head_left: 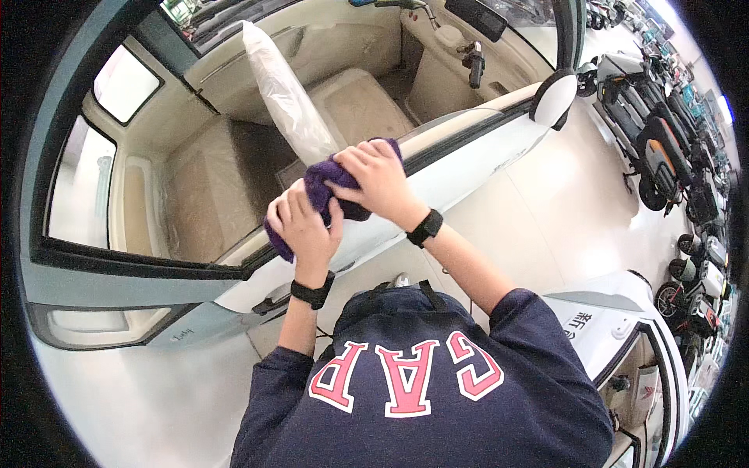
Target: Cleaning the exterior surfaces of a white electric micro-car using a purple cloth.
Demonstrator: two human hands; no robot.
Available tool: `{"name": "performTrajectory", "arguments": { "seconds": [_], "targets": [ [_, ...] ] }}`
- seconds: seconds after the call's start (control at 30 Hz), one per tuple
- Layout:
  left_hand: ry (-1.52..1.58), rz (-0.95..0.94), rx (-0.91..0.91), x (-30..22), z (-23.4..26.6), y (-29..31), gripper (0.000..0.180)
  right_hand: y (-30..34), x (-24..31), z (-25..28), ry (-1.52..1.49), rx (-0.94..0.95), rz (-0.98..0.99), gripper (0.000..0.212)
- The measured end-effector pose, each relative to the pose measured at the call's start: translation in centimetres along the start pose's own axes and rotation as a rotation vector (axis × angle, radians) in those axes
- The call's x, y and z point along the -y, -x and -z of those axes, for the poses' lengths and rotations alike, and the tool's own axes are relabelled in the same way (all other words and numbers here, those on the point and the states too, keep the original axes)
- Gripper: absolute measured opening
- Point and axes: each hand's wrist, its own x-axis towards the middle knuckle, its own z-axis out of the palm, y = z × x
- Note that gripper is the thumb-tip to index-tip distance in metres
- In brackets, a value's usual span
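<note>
Both my hands grip a bunched dark purple cloth [326, 187] at the window sill of a small white and grey vehicle [437, 187]. My left hand [300, 220] has its fingers curled over the cloth's near-left part. Farther right, my right hand [373, 181] wraps around the other end. Just beyond the cloth, a long plastic-wrapped seat-back or roll [285, 97] slants across the cabin opening, its lower end partly hidden behind my hands. The cloth covers part of the sill, and what lies beneath it is hidden.
Inside the cabin are beige seats [359, 105] and a handlebar grip [475, 66]. A white side mirror [555, 97] sticks out at the right. Rows of electric scooters [663, 148] stand along the right. Behind me at lower right is another white vehicle [616, 312].
</note>
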Motion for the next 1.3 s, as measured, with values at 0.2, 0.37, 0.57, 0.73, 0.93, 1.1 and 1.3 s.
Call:
{"name": "performTrajectory", "arguments": {
  "seconds": [0.2,0.37,0.57,0.73,0.93,1.1,1.3],
  "targets": [
    [0.032,-0.08,0.099,-8.1,-5.5,-5.5,0.057,0.3,-10.1,6.2,0.109,-0.023,-0.139,0.034],
    [0.073,-0.112,0.084,-10.7,-8.7,-7.6,0.047,1.2,-14.7,8.7,0.03,0.047,-0.271,0.032],
    [0.125,-0.126,0.217,-9.0,-6.5,-7.5,0.042,0.7,-13.5,9.7,-0.04,0.159,-0.188,0.045],
    [0.212,-0.024,0.304,-5.6,-2.3,-6.3,0.041,-1.6,-8.7,8.5,-0.032,0.325,-0.053,0.05],
    [0.124,0.107,0.309,3.7,4.1,-1.7,0.046,-2.9,0.1,1.2,-0.098,0.397,0.138,0.045],
    [-0.001,0.185,0.29,9.9,8.3,1.9,0.047,-4.2,7.6,-5.2,-0.084,0.423,0.237,0.029],
    [-0.042,0.215,0.368,11.7,9.6,2.4,0.051,-4.7,9.6,-6.8,-0.145,0.426,0.195,0.028]
  ]
}}
